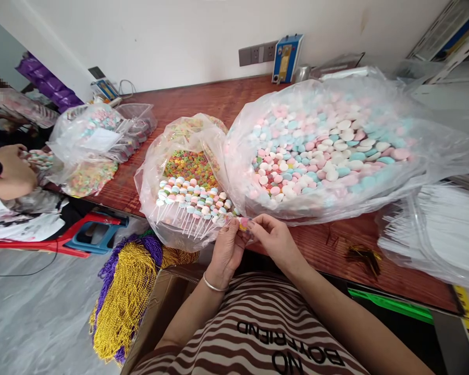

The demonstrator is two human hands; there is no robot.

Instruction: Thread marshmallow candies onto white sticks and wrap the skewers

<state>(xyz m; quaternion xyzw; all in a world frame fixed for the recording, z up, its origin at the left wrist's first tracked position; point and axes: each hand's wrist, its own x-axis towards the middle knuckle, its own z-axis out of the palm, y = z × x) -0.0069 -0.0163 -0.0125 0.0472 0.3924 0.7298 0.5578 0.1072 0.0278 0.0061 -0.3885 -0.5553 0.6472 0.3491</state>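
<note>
Pink-and-yellow piece (243, 224) sits at the near edge of the table (226, 101), pinched by the left hand (230, 245); its fingers are drawn narrow around it, and I take that hand for the steadying one. The right hand (273, 237) meets it from the other side, fingertips close together, though from where I stand I cannot tell whether they grip or merely touch. Just beyond, stick-mounted pastel stacks (193, 200) lie side by side on the open bag (146, 190) of coloured rings (187, 165), white stems towards the person, perhaps to keep them orderly. A larger bag (238, 130) gapes beside it, its pastel discs (332, 148) exposed, probably for easy reach. Over on the right lie white sticks (433, 229) in clear plastic and, nearer, a bundle of gold-and-dark strips (362, 259). Further out, a blue device (287, 58) stands by the wall sockets (258, 53), likely for power, and a co-worker's arm (15, 172) bends at the far left.
</note>
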